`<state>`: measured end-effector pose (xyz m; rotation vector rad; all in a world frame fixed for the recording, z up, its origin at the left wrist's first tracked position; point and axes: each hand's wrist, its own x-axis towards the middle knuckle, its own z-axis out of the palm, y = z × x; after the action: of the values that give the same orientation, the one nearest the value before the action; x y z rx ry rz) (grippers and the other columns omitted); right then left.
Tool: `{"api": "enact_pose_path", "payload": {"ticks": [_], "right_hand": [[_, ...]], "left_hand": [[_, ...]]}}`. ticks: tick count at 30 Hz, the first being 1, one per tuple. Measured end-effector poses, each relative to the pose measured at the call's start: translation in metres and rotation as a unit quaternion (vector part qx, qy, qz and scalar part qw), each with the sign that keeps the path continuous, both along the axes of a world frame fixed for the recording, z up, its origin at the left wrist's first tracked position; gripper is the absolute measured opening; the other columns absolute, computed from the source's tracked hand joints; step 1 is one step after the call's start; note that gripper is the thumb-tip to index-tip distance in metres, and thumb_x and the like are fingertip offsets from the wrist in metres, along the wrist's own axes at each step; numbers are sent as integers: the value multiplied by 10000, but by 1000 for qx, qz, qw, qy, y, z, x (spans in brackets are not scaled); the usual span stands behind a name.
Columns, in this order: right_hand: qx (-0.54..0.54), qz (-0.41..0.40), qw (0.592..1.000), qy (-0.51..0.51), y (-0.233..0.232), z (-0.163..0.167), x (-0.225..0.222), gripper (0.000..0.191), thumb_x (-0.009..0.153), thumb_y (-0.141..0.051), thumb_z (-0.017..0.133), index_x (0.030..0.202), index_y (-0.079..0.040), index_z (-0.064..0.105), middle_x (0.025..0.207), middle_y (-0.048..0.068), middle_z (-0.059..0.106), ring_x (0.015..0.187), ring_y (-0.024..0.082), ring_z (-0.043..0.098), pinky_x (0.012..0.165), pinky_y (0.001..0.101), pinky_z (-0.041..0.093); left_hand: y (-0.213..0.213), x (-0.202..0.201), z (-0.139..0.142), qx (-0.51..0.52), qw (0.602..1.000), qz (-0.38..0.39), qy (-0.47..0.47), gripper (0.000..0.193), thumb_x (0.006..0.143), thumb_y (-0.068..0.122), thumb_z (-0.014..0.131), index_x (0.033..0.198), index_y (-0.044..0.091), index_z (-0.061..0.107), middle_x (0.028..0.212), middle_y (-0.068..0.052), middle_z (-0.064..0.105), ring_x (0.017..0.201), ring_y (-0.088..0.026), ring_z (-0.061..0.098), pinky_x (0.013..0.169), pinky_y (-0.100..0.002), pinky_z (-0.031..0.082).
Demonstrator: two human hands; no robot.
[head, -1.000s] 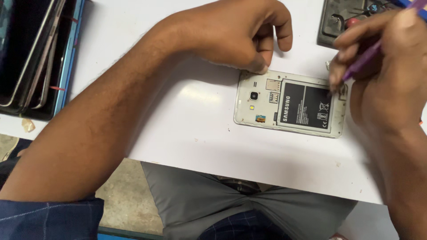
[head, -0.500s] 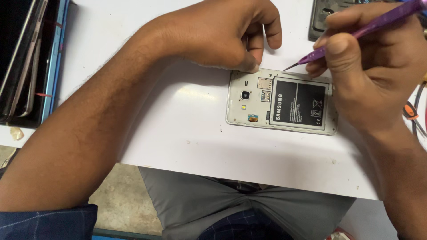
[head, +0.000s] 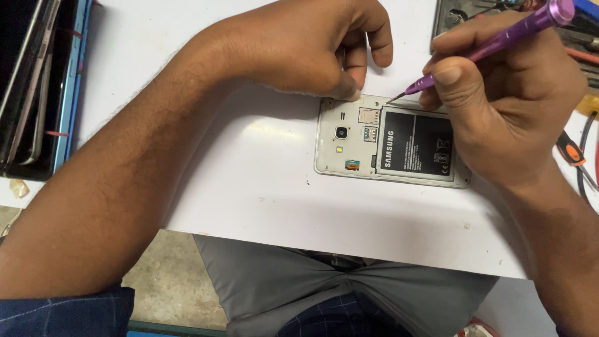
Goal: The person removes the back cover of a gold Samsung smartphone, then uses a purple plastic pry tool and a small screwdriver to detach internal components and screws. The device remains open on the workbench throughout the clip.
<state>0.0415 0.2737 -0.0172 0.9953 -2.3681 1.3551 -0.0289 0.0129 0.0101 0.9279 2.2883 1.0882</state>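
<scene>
our left forearm crosses in from the lower left, and our left hand (head: pixel 312 47) lies curled in a loose fist, thumb tip pressed down. our right hand (head: pixel 499 103) comes in from the right, wrist bent, thumb and fingers pinched closed in a pen-like grip.

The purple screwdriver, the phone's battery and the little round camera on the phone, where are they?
purple screwdriver (head: pixel 499 39), head view, middle of its handle.
battery (head: pixel 417 146), head view, centre of its black face.
round camera (head: pixel 341 132), head view, on the lens.

Probably a phone-repair workshop: opened phone (head: pixel 390 142), purple screwdriver (head: pixel 493 42), stacked screens (head: pixel 28 81)
</scene>
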Motion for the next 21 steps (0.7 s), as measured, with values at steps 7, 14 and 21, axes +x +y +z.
{"api": "enact_pose_path", "payload": {"ticks": [7,14,21], "right_hand": [[3,-2,1000,-3,-5,2,-1,282,1217,-220,642,1263,51,577,1002,97,669,824,119,731,732,191,632],[15,-35,999,-19,-12,5,4,331,1157,-272,696,1173,45,599,912,69,665,754,101,704,667,181,582],[13,-27,1000,6,-6,-3,-3,412,1154,-275,784,1252,17,510,991,77,626,798,86,664,709,177,598]], "left_hand": [[1,1,0,5,1000,0,-5,371,740,-29,704,1102,44,671,751,-23,707,644,-111,709,576,-275,560],[2,1,-1,85,995,-33,32,391,683,-79,654,1058,27,676,829,-35,706,716,-109,694,597,-272,557],[12,8,-9,155,988,-23,-6,192,750,-11,678,929,58,674,822,1,708,766,-69,722,631,-255,597]]}}
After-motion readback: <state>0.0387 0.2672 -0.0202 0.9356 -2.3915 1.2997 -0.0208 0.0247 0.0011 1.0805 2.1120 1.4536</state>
